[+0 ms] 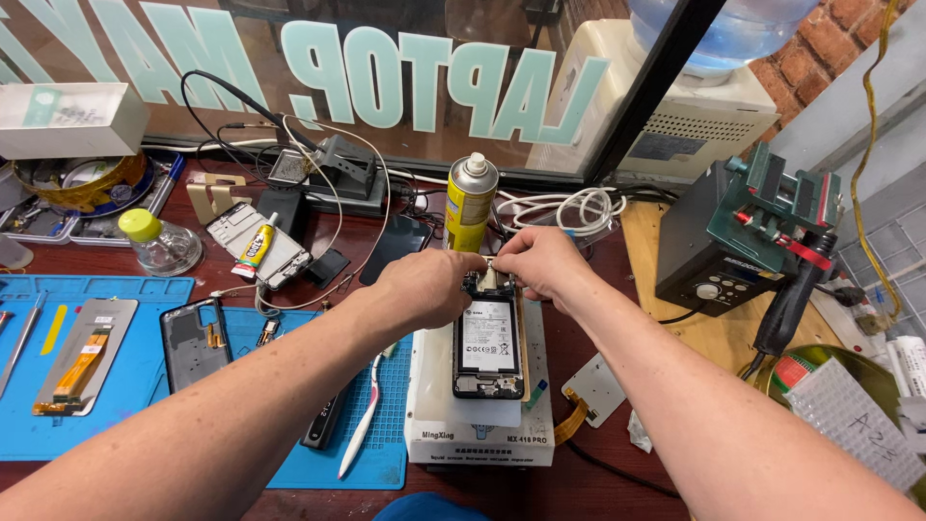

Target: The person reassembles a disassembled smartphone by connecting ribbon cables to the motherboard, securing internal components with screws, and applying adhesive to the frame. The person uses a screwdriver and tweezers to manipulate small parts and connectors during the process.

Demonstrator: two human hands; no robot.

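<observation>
The opened smartphone (489, 345) lies back-up on the white heating pad (479, 425) on the worktop (666, 318), straight ahead of me, its long axis running away from my body. Both my hands meet at its far end: my left hand (431, 287) comes in from the left over the top left corner, my right hand (542, 260) from the right over the top edge, about equally near. The fingers (502, 259) of my right hand are pinched shut on something small and pale at the top of the phone; what it is, I cannot make out. My left fingers are curled down against the frame, and my own knuckles hide their tips and the phone's upper boards. A yellow spray can (470, 201) stands just beyond.
</observation>
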